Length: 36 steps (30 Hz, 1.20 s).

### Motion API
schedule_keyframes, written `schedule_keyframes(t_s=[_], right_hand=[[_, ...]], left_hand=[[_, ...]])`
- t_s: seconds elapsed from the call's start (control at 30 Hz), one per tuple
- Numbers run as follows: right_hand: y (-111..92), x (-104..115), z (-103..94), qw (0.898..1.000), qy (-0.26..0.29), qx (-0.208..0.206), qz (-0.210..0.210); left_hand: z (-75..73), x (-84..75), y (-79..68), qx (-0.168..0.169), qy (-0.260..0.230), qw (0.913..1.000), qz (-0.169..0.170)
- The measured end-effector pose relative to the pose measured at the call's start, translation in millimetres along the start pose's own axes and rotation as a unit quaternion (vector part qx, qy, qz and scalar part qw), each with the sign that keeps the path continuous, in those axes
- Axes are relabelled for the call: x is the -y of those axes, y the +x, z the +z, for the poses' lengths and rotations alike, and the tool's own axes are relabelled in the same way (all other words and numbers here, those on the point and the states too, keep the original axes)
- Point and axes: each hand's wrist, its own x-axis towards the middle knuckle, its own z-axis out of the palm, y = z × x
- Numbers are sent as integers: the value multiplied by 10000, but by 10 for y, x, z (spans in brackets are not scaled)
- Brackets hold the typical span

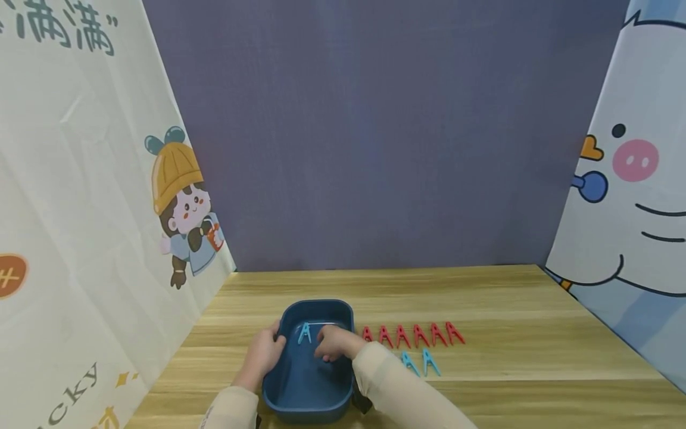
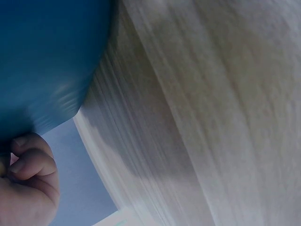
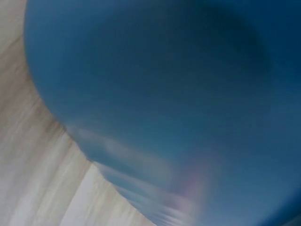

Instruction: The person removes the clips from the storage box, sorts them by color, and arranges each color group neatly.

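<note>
A dark blue plastic basin (image 1: 308, 381) stands on the wooden table. My left hand (image 1: 266, 350) grips its left rim, thumb over the edge; in the left wrist view curled fingers (image 2: 35, 162) show against the basin's wall (image 2: 51, 56). Inside, near the far end, lies a light blue clothespin (image 1: 304, 333). My right hand (image 1: 337, 344) reaches over the right rim into the basin, its fingers bent downward. Whether anything is between those fingers is hidden. The right wrist view shows the basin's outer wall (image 3: 155, 94), without the hand.
Right of the basin runs a row of several red clothespins (image 1: 420, 335), partly behind the right forearm at its left end. Nearer me lie two light blue clothespins (image 1: 430, 362). A grey-purple panel (image 1: 375, 137) rises behind the table (image 1: 509, 345), with printed cloths on both sides.
</note>
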Motion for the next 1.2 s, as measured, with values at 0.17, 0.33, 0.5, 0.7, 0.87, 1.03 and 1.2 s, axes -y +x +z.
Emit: schedule_keyframes(t_s=[0.17, 0.33, 0.5, 0.7, 0.87, 1.03, 1.2], right_hand=[[-5, -1, -7, 9997, 161, 166, 74], [-27, -18, -3, 9991, 328, 258, 39], [-70, -38, -21, 9962, 774, 162, -356], [-154, -51, -142, 9804, 1702, 193, -977], [-262, -80, -296, 9650, 2332, 487, -1097], [-336, -128, -411, 9567, 2621, 522, -1154], [-399, -173, -502, 9502, 2813, 527, -1231]], left_hand=[[1, -12, -2, -3, 13, 10000, 46], [23, -12, 15, -16, 28, 10000, 42], [32, -8, 16, -53, 116, 9999, 26], [23, 1, 9, -121, 188, 9997, 110], [5, -3, -7, -100, 221, 9996, 134], [3, 4, -5, -86, 180, 9997, 123], [2, 10, 5, -57, 130, 9999, 51]])
